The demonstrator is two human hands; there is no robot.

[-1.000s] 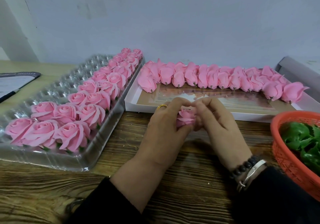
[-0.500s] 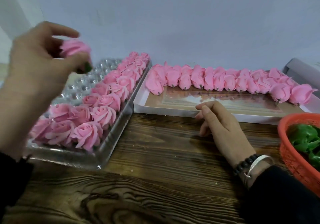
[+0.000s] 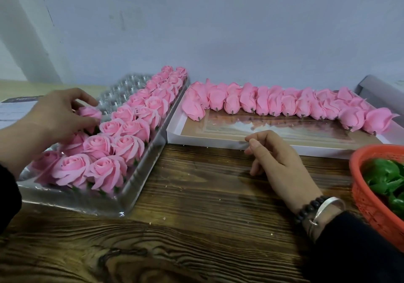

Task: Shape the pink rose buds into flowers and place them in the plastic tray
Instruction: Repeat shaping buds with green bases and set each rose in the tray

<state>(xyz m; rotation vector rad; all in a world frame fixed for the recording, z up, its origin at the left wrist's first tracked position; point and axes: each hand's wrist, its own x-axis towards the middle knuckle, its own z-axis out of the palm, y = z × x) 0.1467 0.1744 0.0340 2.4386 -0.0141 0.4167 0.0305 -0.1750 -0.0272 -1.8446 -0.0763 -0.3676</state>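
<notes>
Down from mid-air came the left hand [image 3: 54, 116], fingers curled round a shaped rose [image 3: 90, 113] over the plastic tray [image 3: 122, 204]; the right hand [image 3: 277, 162] rested loosely curled, holding nothing.

left hand [image 3: 55, 116] covers most of the rose [image 3: 90, 112] it holds, plus the roses in the plastic tray [image 3: 122, 197] under its palm; forearm cut by left edge. Red basket [image 3: 363, 186] cut off at right edge (green pieces [image 3: 381, 176] inside too blurry to identify). Grey box [image 3: 379, 90] top right cropped. Paper [image 3: 13, 110] far left partly hidden, print unreadable.
</notes>
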